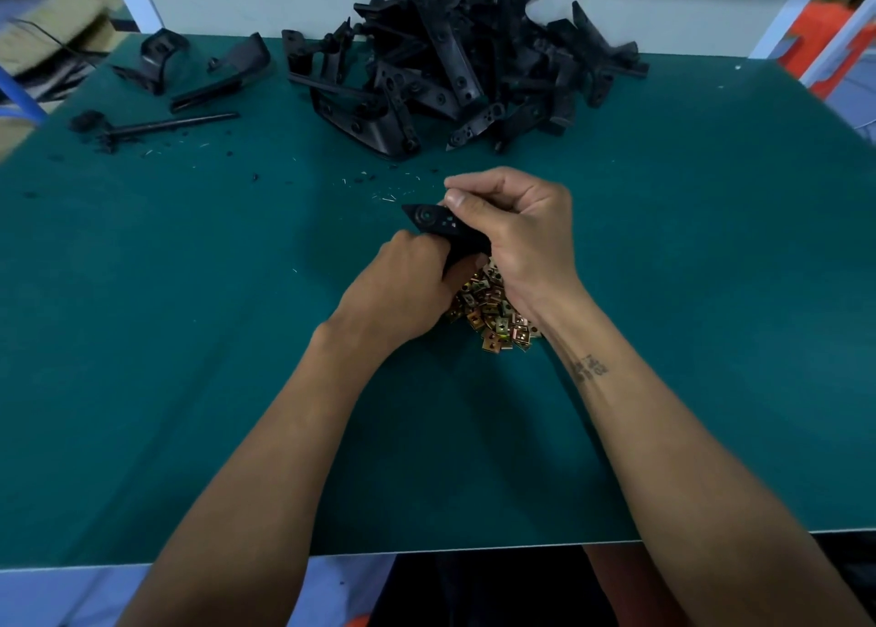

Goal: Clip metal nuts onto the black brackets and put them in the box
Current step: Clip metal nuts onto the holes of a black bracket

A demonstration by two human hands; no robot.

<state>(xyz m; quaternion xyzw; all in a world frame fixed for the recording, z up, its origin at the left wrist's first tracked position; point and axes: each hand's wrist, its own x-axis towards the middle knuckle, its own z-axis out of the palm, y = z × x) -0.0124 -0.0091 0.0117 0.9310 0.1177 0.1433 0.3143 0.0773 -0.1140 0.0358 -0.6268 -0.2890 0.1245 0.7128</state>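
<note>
Head view: angular matte black bracket (433, 221)

Far ahead the heap of black brackets (455, 62) blocks my reach across the table (711, 294), with loose brackets (199, 69) far left. Nuts (493, 313) sit under my wrists (partly hidden). Bare green lies left, right and near.

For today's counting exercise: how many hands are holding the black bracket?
2: the left hand grips the bracket's near end; the right hand pinches its top edge.
</note>
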